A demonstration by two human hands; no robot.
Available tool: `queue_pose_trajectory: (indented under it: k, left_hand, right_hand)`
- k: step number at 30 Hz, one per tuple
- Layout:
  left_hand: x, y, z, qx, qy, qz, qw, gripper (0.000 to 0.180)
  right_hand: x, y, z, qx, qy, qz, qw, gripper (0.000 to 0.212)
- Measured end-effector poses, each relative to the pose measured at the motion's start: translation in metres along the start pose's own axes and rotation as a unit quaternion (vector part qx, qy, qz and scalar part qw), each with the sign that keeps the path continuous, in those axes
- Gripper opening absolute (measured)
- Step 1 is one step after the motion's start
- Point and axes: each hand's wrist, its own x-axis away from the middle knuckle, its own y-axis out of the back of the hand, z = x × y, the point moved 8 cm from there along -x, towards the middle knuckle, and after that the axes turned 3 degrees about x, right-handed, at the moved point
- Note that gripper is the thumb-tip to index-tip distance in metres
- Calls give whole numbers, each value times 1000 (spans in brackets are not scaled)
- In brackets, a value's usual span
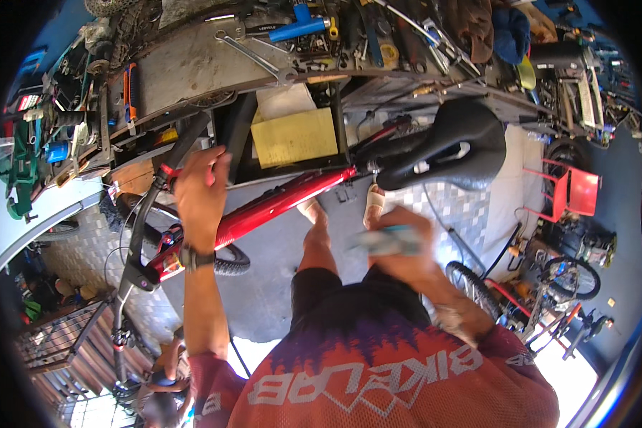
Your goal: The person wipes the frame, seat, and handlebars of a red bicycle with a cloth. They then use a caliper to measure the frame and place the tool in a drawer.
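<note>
A bicycle with a shiny red frame [264,207] stands in front of me, its black saddle [453,146] to the right and its dark handlebar [139,235] to the left. My left hand [201,189] is beside the handlebar's far end, fingers curled. A bit of red shows between them, but I cannot make out what it is. Near the handlebar end sits a red ring [167,175]. My right hand [410,246], smeared by motion, is closed round a pale blue-grey cloth-like thing [391,241] on the near side of the saddle, apart from the bicycle.
Beyond the bicycle runs a workbench [171,78] with spanners [253,57], a blue-handled tool [297,30] and an orange-black knife [130,93]. An open drawer holds yellow paper [296,139]. At right are a red chair [571,191] and bicycle parts. Another person [167,371] is at lower left.
</note>
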Motion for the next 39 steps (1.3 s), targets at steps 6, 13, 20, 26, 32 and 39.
queue_pose_trajectory:
  k: [6, 13, 20, 26, 32, 39]
  left_hand:
    - [100, 216, 92, -417, 202, -40, 885, 61]
    - [157, 225, 140, -249, 235, 144, 929, 60]
    - [209, 204, 113, -222, 257, 183, 923, 78]
    - [320, 194, 83, -176, 333, 249, 892, 86]
    - [480, 174, 34, -98, 446, 154, 876, 85]
    - [612, 130, 10, 48, 553, -14, 832, 80]
  right_hand:
    - [31, 182, -94, -103, -323, -340, 877, 44]
    - [8, 159, -120, -313, -331, -263, 850, 29]
    - [84, 161, -135, -321, -372, -221, 842, 48]
    - [206, 188, -134, -148, -380, -281, 869, 49]
    - [331, 215, -165, -201, -372, -308, 852, 35]
    - [394, 259, -192, -156, -385, -310, 855, 34]
